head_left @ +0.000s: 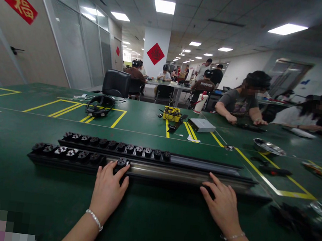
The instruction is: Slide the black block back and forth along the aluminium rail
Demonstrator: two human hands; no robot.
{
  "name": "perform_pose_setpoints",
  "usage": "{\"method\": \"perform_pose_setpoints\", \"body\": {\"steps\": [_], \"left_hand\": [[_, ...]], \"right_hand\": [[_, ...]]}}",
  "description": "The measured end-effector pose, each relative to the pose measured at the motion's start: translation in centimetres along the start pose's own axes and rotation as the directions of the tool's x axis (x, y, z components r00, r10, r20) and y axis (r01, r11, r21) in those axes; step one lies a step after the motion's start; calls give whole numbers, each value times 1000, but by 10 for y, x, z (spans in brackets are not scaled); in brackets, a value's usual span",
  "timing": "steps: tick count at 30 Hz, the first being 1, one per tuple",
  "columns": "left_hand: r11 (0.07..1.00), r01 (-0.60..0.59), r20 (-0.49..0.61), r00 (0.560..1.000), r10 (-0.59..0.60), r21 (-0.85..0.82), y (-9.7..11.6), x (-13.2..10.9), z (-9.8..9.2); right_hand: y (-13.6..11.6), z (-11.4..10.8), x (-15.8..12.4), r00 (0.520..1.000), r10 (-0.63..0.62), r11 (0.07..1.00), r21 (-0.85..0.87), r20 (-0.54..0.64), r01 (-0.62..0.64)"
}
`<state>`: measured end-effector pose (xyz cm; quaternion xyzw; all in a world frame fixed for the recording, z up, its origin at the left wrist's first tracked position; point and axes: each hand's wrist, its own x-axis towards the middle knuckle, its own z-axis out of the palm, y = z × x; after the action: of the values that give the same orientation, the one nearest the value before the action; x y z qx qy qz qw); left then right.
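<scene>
Front rail (pixel 169 173) runs left-right; black module (pixel 122 162) sits on it at fingertips of left hand (pixel 109 188), well apart from right hand (pixel 221 202). Left fingers half-curled, can't tell if gripping module; right fingers spread, holding nothing.

The bare left hand (pixel 108 190) touches a small black socket module (pixel 122 162) in the nearer long black rail (pixel 166 173); the bare right hand (pixel 222 204) spreads at its vacant right stretch.

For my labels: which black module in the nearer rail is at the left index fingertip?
The rightmost module in the nearer rail; the others sit further left, away from that fingertip.
</scene>
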<state>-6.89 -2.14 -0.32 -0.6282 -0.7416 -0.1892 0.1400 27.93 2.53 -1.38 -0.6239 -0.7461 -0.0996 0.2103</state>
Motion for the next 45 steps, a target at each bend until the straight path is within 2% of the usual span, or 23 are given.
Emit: {"method": "perform_pose_setpoints", "body": {"steps": [3,6,18,25,33,45], "left_hand": [[997,-61,-13,998,61,43,2,-2,1],[995,-73,-17,997,75,69,5,-4,3],[998,-32,-20,999,33,57,6,-3,3],[998,-54,-48,997,56,39,4,-2,4],[998,-54,-51,997,55,30,4,-1,3],[999,-42,-31,999,43,28,6,-2,4]], "right_hand": [[1,1,1,1000,-5,1000,2,-1,5],[2,1,1,1000,-2,1000,0,4,2],[1,0,0,1000,5,1000,0,13,-5],[3,2,0,1000,-17,1000,-2,-21,17],[2,2,0,1000,-10,1000,-7,0,10],[-13,0,-4,998,-57,995,-81,12,58]]}}
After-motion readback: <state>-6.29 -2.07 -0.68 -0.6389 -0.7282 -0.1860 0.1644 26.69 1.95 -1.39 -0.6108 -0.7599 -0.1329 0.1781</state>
